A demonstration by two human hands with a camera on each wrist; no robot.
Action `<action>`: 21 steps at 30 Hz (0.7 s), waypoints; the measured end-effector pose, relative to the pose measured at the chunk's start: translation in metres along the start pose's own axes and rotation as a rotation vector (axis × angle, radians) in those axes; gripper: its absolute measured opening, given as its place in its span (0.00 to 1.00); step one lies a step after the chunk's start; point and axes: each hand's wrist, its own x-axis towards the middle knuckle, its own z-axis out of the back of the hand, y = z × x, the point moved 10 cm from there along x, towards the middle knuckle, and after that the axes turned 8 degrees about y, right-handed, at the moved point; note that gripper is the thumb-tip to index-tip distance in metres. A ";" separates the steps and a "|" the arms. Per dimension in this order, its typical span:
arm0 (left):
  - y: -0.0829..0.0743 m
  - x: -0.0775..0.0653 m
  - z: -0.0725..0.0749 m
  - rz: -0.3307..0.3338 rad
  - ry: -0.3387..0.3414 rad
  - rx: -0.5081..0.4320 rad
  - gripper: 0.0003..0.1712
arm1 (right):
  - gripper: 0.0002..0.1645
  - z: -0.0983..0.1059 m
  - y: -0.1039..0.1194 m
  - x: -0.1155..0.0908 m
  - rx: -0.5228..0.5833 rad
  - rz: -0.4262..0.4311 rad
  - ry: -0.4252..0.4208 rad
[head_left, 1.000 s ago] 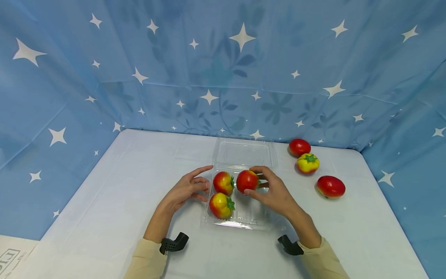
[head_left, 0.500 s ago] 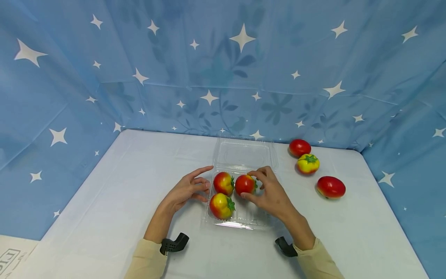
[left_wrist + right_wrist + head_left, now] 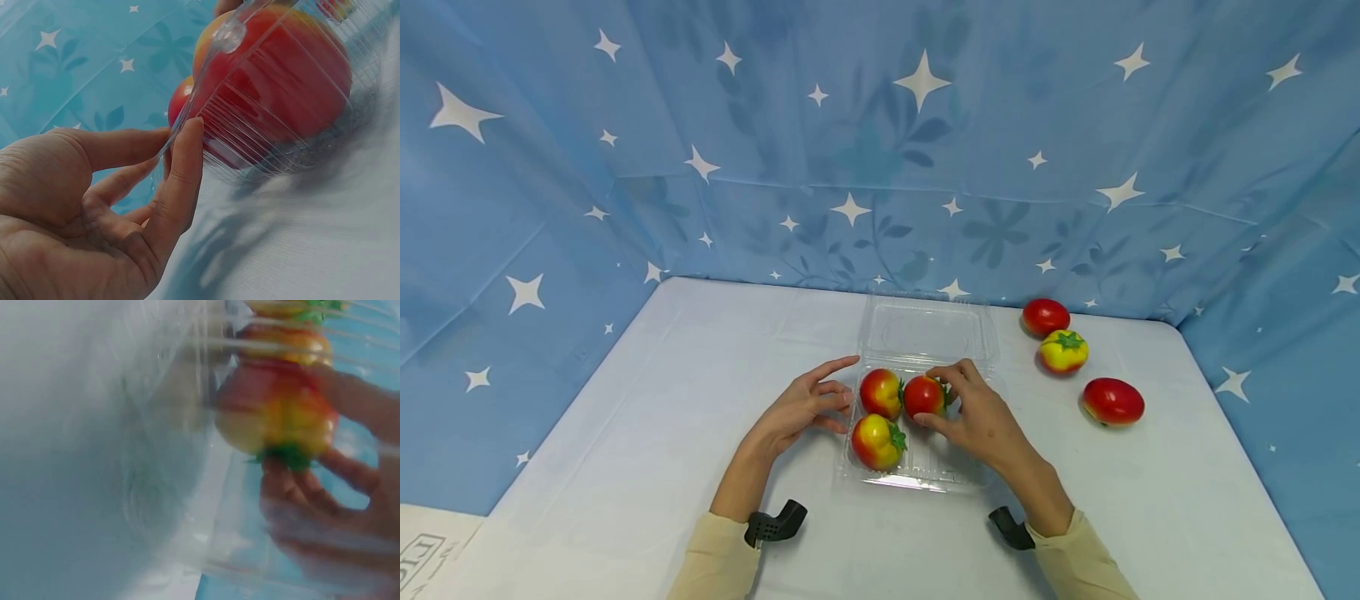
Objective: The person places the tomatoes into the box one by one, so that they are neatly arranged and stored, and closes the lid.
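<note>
In the head view, a clear plastic clamshell container (image 3: pixel 951 467) lies with its lid (image 3: pixel 928 329) folded back. Two red-and-yellow tomatoes with green calyxes, a rear tomato (image 3: pixel 880 394) and a front tomato (image 3: pixel 877 442), sit along its left side. My right hand (image 3: pixel 985 421) grips a third tomato (image 3: pixel 922 397) between thumb and fingers, inside the container beside the rear one. Its green calyx faces my fingers in the right wrist view. My left hand (image 3: pixel 801 408) is at the container's left edge; the left wrist view shows thumb and fingers pinching the clear rim (image 3: pixel 181 122).
To the right on the white-covered table (image 3: pixel 1195 500) lie a red oval fruit (image 3: pixel 1045 317), a yellow tomato (image 3: pixel 1063 352) and another red oval fruit (image 3: pixel 1112 402). A blue star-patterned curtain (image 3: pixel 880 167) stands behind and along both sides.
My right hand has moved slightly left with its tomato, bringing it close beside the rear tomato. The left hand stays at the container's left edge.
</note>
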 end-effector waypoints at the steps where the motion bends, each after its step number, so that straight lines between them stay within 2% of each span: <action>1: 0.000 0.000 0.000 0.000 0.000 0.000 0.38 | 0.38 0.000 0.000 0.000 0.003 0.011 0.001; 7: 0.000 0.000 0.000 -0.003 0.000 -0.007 0.39 | 0.40 0.001 0.002 -0.002 0.020 0.066 0.010; 13: 0.001 -0.001 -0.001 0.001 0.001 -0.014 0.39 | 0.41 0.004 -0.002 -0.005 0.043 0.055 0.005; 21: 0.001 -0.001 0.000 0.000 0.000 -0.012 0.39 | 0.37 0.025 -0.014 -0.012 0.078 0.068 -0.059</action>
